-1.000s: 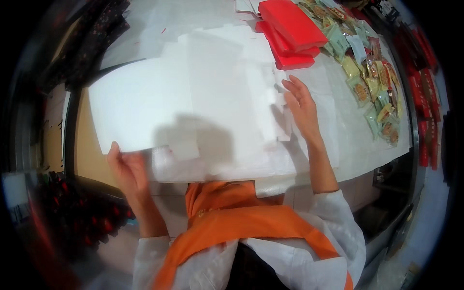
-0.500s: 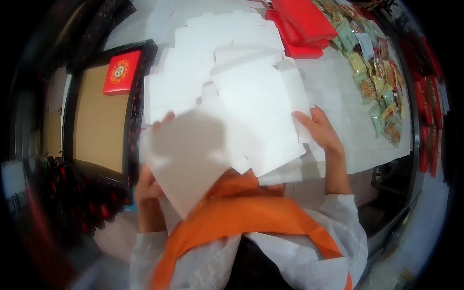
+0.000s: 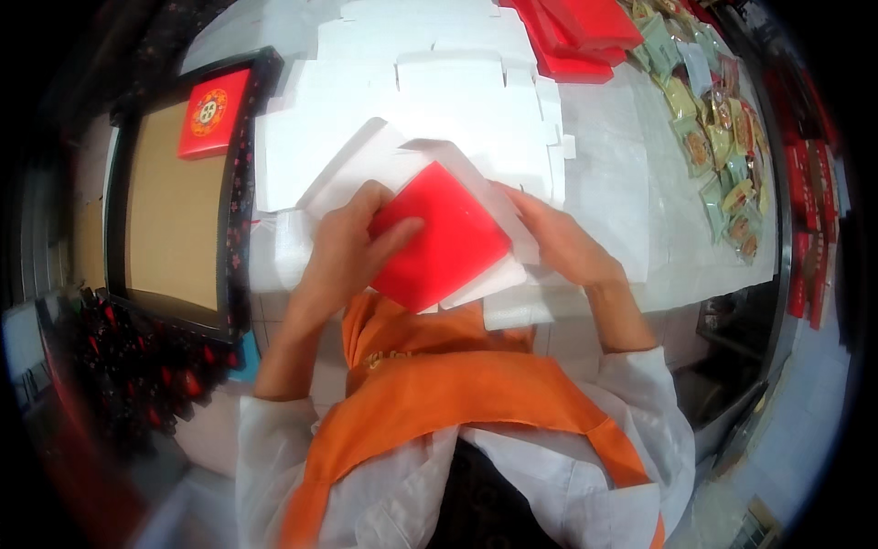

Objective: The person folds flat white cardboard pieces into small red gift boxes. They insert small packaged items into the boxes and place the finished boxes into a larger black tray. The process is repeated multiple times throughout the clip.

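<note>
A square red panel [image 3: 446, 240], glossy and turned cornerwise, sits in front of me close to the table's near edge. My left hand [image 3: 361, 233] grips its left side, thumb lying over the red face and fingers bent round the edge. Beneath and behind the panel, a white cardboard blank [image 3: 352, 165] spreads out with flaps standing up. My right hand [image 3: 567, 240] is at the blank's right flap, fingers stretched along its outer side. Whether the red panel is joined to this blank, I cannot tell. Several flat white blanks [image 3: 457, 110] overlap on the table beyond.
Left stands a black-rimmed tray [image 3: 178, 238] with a brown base and a red patterned box [image 3: 213, 114] in its far corner. Red boxes [image 3: 585, 37] are stacked at the far right, beside a heap of wrapped snacks [image 3: 722, 137].
My left hand has moved up and right; the greyish back of its piece has given way to a red face. The right hand has come inward and a white blank has turned.
</note>
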`<action>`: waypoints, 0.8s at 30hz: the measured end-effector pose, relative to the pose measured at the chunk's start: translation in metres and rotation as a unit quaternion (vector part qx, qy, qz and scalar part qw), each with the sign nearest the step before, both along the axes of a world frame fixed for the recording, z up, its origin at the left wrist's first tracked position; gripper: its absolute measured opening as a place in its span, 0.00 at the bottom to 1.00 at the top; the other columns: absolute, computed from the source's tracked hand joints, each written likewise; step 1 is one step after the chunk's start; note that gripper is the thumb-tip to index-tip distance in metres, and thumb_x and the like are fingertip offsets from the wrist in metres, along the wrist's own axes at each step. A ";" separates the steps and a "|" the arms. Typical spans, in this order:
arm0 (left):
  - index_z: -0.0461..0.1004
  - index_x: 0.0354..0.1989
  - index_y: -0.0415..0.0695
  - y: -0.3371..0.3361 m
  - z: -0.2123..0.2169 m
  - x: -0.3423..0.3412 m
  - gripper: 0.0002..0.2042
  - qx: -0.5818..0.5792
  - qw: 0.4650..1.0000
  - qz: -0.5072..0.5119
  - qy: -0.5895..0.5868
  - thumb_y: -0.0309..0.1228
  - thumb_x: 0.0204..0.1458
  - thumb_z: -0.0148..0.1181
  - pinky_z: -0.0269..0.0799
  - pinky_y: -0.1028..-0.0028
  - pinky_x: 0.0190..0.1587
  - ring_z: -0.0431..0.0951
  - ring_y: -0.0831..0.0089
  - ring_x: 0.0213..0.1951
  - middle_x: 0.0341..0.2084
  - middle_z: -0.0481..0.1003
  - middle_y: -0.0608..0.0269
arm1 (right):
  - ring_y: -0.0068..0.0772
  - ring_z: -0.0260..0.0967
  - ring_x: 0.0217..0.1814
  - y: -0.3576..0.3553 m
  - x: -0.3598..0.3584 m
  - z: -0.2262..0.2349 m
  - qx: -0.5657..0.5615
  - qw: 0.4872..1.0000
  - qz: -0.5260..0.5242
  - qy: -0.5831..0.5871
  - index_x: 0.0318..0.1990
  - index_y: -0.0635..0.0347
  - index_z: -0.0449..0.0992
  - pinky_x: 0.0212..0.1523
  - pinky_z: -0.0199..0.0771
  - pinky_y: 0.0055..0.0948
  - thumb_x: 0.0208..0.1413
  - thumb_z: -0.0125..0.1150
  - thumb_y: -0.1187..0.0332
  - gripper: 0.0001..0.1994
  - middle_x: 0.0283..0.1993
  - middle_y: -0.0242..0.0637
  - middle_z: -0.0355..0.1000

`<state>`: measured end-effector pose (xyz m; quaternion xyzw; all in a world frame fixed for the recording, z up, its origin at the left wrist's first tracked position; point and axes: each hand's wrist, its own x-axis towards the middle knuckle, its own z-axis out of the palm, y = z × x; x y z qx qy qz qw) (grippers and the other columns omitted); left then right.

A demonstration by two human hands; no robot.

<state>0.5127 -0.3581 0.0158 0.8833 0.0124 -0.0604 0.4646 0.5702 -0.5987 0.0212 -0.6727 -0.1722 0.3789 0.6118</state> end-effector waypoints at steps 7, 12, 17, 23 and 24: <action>0.66 0.27 0.38 -0.006 -0.001 0.001 0.11 -0.042 0.999 0.020 -0.009 0.32 0.45 0.60 0.64 0.78 0.24 0.67 0.75 0.20 0.17 0.68 0.59 | 0.26 0.60 0.53 0.020 -0.007 -0.009 -0.013 0.999 -0.033 0.007 0.59 0.63 0.55 0.53 0.59 0.23 0.60 0.39 0.64 0.22 0.54 0.39 0.62; 0.68 0.28 0.38 -0.005 0.005 -0.001 0.10 -0.103 0.994 0.032 0.022 0.31 0.46 0.60 0.64 0.81 0.25 0.68 0.79 0.22 0.19 0.69 0.64 | 0.25 0.64 0.47 0.021 -0.008 -0.013 -0.041 0.998 -0.038 -0.021 0.58 0.60 0.58 0.48 0.63 0.22 0.60 0.39 0.64 0.20 0.49 0.38 0.67; 0.68 0.28 0.39 -0.006 0.005 -0.001 0.09 -0.141 0.989 0.032 0.031 0.31 0.47 0.59 0.65 0.83 0.26 0.68 0.81 0.23 0.20 0.70 0.65 | 0.24 0.64 0.44 0.023 -0.009 -0.014 -0.046 0.995 -0.035 -0.076 0.57 0.58 0.60 0.46 0.64 0.22 0.59 0.39 0.64 0.20 0.47 0.39 0.68; 0.68 0.28 0.38 -0.007 0.001 -0.005 0.09 -0.132 0.989 0.038 0.049 0.31 0.47 0.59 0.65 0.82 0.26 0.68 0.81 0.23 0.20 0.70 0.65 | 0.25 0.64 0.44 0.022 -0.012 -0.014 -0.046 0.998 -0.021 -0.037 0.58 0.58 0.59 0.47 0.63 0.22 0.59 0.39 0.63 0.20 0.48 0.39 0.68; 0.68 0.28 0.38 -0.008 -0.001 -0.007 0.09 -0.130 0.990 0.041 0.044 0.31 0.47 0.59 0.65 0.82 0.26 0.68 0.81 0.23 0.20 0.70 0.65 | 0.25 0.64 0.45 0.022 -0.014 -0.015 -0.043 0.998 -0.023 -0.040 0.58 0.58 0.59 0.47 0.63 0.22 0.60 0.39 0.63 0.20 0.48 0.40 0.67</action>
